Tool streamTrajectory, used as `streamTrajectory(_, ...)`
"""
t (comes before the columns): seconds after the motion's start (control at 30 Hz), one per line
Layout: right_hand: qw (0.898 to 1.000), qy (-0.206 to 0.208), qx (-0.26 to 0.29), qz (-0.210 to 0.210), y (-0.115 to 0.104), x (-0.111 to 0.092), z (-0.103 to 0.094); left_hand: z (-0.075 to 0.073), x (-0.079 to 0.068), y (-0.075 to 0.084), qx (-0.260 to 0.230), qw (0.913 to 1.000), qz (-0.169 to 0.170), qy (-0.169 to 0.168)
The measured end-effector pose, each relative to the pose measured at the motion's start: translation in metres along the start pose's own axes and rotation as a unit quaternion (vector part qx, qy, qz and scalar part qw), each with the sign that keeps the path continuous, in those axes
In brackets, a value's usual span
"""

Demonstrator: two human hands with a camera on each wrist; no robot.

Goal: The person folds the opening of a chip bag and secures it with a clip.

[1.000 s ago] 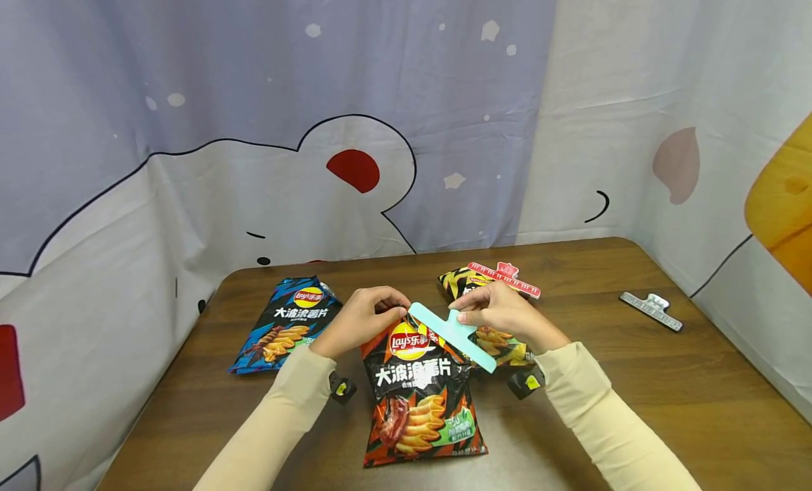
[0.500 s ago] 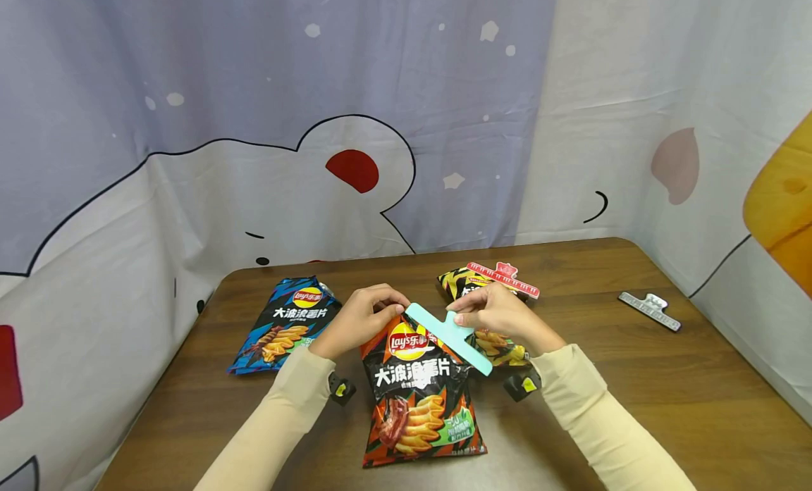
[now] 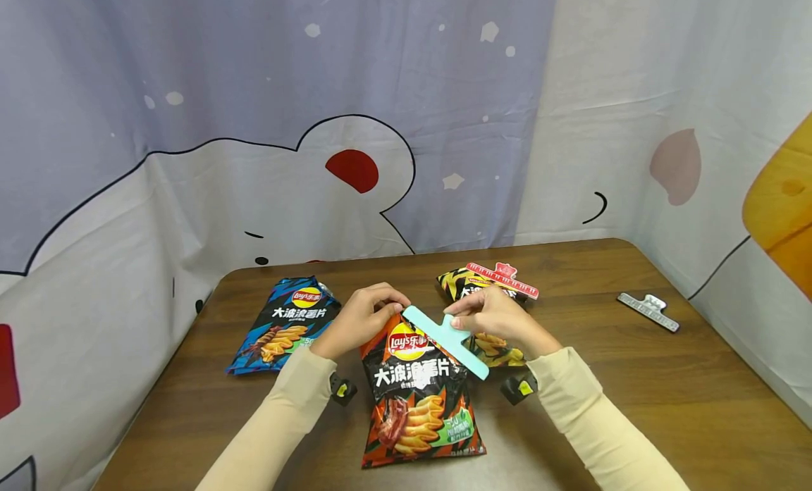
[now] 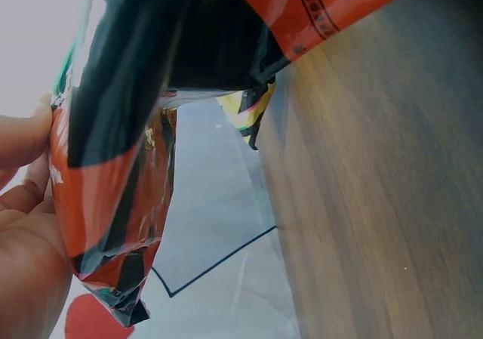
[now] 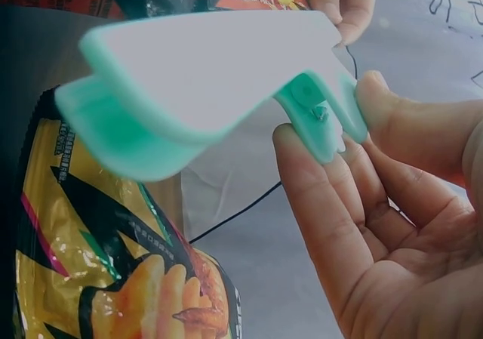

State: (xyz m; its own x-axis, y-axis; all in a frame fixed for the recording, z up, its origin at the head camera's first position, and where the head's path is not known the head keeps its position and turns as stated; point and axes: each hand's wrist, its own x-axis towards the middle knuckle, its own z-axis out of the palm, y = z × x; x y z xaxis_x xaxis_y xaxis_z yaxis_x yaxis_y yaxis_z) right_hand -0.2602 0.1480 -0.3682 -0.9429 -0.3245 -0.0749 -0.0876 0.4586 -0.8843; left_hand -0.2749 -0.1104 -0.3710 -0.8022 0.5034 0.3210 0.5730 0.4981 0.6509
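A red and black chip bag (image 3: 415,406) is in the middle of the table, its top raised. My left hand (image 3: 363,320) pinches the bag's upper left corner; the left wrist view shows the thumb and fingers along the red foil (image 4: 106,195). With my right hand (image 3: 497,318) I pinch the handle of a mint-green bag clip (image 3: 445,338) between thumb and fingers. Its long bar slants across the bag's upper right edge, one end right at my left fingertips. In the right wrist view the clip's jaws are spread apart, with the bag's top behind them.
A blue chip bag (image 3: 288,325) lies at the left. Behind my right hand is a yellow and black chip bag (image 3: 501,350), with a red clip (image 3: 502,280) across its top. A silver-grey clip (image 3: 648,311) lies at the right. A printed curtain (image 3: 469,125) hangs behind the table.
My right hand has shifted slightly left and down with the mint-green clip, bringing its bar a little further over the bag's top. The left hand and the bag have barely moved.
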Motion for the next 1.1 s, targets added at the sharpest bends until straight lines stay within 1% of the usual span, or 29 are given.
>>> streamTrajectory(0.17,1.000,-0.002,0.023,-0.001,0.0015,0.0002,0.0019,0.0004,0.0003,0.0011,-0.001,1.0000,0.002,0.005)
streamTrajectory(0.57,0.998,-0.002,0.052,0.021,0.0004,0.0009,0.0053,0.0011,-0.0003,0.0012,-0.005,0.9999,0.002,0.016)
streamTrajectory(0.77,0.999,0.002,0.045,0.026,0.0003,0.0011,0.0072,0.0013,-0.0009,0.0007,-0.004,0.9998,0.000,0.018)
streamTrajectory(1.1,0.999,0.000,0.049,0.020,0.0016,0.0004,0.0099,0.0021,-0.0013,-0.0007,-0.002,0.9997,0.002,0.023)
